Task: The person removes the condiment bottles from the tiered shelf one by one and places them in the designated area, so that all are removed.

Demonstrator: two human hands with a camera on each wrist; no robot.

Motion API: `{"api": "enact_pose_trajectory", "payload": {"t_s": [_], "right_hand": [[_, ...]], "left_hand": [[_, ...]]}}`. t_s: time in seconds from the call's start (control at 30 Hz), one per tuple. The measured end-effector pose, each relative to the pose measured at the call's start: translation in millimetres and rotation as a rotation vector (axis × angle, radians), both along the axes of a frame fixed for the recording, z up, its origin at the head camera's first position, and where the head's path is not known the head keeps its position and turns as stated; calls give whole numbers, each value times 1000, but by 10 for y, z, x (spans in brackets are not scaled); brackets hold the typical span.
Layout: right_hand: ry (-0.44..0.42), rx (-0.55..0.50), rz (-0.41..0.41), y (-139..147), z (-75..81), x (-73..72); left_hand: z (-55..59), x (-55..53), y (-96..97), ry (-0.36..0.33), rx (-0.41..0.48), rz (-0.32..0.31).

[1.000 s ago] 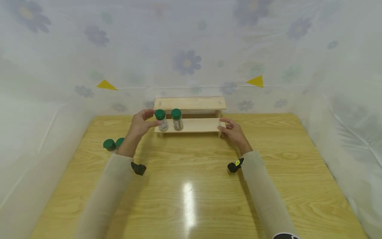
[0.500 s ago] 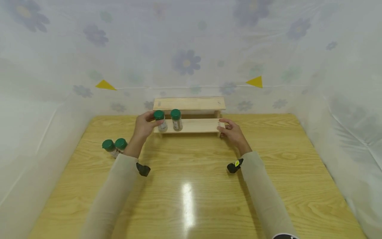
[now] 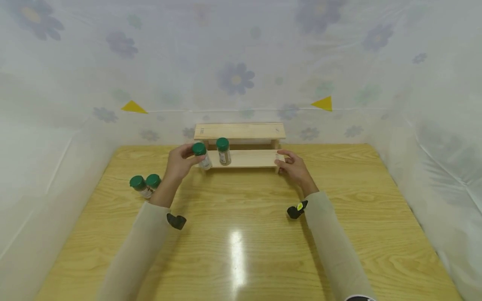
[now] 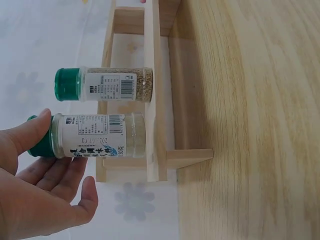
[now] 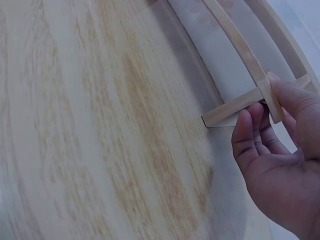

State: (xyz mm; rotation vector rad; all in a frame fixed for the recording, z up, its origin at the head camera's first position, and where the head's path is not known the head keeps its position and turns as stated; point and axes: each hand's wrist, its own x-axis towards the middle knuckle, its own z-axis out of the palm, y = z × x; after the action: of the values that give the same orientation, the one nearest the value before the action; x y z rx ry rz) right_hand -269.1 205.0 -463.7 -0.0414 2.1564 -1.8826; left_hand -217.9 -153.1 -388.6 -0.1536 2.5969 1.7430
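Observation:
My left hand grips a spice jar with a green cap at the left end of the lower board of a small two-tier wooden rack. In the left wrist view, the thumb lies on the cap and the fingers pass behind the jar, whose contents are pale. Its base is by the board; whether it touches cannot be told. Just right of it a second green-capped jar, holding brown grains, stands upright on the board. My right hand pinches the rack's right end between thumb and fingers.
Two more green-capped jars, a left one and a right one, stand on the wooden table beside my left forearm. A flower-patterned white curtain hangs close behind the rack, with yellow triangles on it.
The jar in my left hand has shifted slightly left and toward me, and tilts a little more. My left hand first moved right, then back. The right hand stays on the rack.

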Motion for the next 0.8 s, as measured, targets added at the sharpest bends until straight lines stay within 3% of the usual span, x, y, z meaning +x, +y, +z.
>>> {"api": "enact_pose_trajectory", "payload": {"t_s": [0.33,0.57,0.8], "right_hand": [[15,-19,3,17,-67,-51],[48,8,-4,38,-221,-110],[57,28,-6,65,-227,-100]], "left_hand": [[-19,331,-105,-8,-21,-75],[-191,619,-204,-28,-13,-135],[-380,833,-366,-42,-14,-135]]}}
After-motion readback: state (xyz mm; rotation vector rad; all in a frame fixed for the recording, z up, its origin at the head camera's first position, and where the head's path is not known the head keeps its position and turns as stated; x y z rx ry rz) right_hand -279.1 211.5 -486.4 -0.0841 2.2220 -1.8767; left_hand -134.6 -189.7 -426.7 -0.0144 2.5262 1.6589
